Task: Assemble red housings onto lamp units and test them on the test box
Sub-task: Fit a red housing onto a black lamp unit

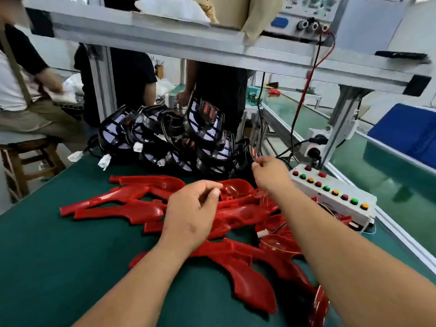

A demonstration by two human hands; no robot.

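No text can be read. Print on the bench instrument panel, upper right of the frame, is too blurred to make out. Any marks on the button box, right of centre, are too small to tell.

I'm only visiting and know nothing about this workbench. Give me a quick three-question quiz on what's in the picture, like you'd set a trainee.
1. True or false: the red housings lie nearer the person than the black lamps.
2. At which side of the green table does the white button box sit, from the person's view? A left, B right, C middle.
3. Which hand has its fingertips up by the lamps: the left hand or the right hand?
Key: 1 true; 2 B; 3 right.
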